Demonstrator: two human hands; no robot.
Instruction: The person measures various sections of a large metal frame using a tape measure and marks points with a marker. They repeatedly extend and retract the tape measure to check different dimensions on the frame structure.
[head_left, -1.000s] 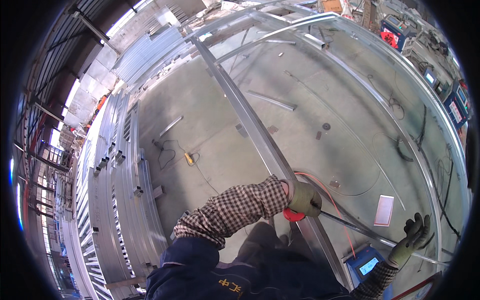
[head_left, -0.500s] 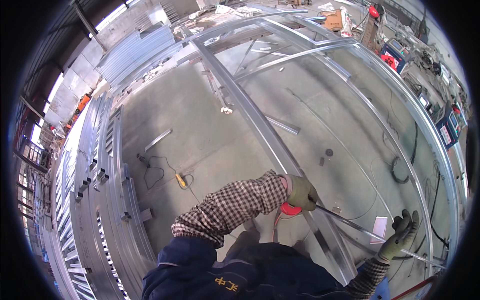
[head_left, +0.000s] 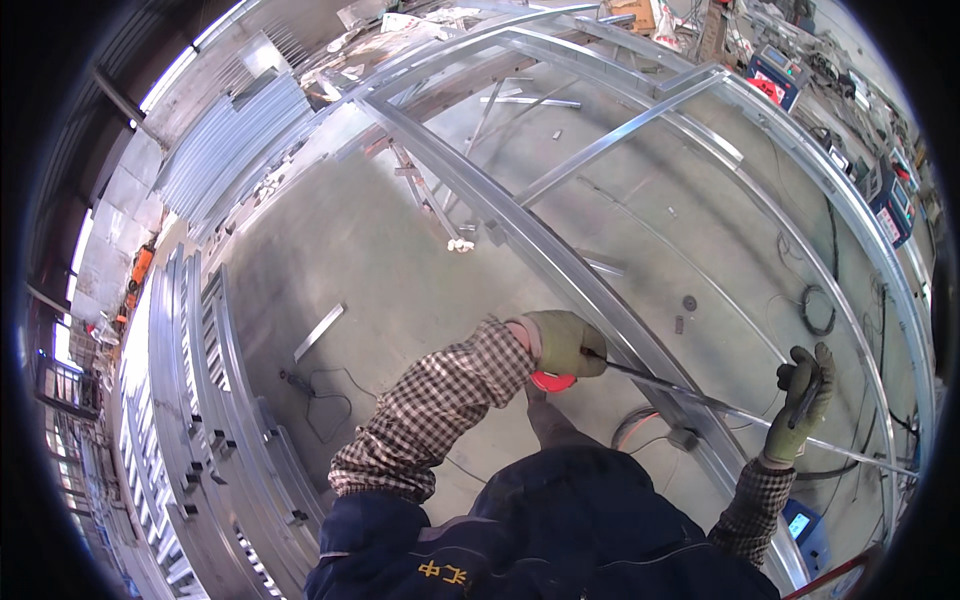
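My gloved left hand [head_left: 566,343] is closed around a red rounded tape measure [head_left: 553,381], mostly hidden by the glove. From it a long thin strip [head_left: 735,408] runs rightward over a wide silver metal beam [head_left: 545,240] toward the frame's right side. My gloved right hand [head_left: 803,405] is raised beside the strip's right part. A slim dark pen-like object [head_left: 804,402] lies against its palm, partly covered by the fingers. Both sleeves are checked, below dark blue clothing. The left hand is just left of the beam.
Curved outer rails [head_left: 850,150] and a crossbar [head_left: 620,138] form a large metal frame. Stacked metal profiles [head_left: 190,400] stand at left. Corrugated sheets [head_left: 235,140] lie at the far left. A coiled black cable [head_left: 818,310] and a short metal offcut [head_left: 320,333] lie on the floor. Blue machines [head_left: 890,205] stand at right.
The view has shifted. My left hand, with the tape measure, has moved from over the beam to its left side. My right hand is higher in the picture, still beside the strip.
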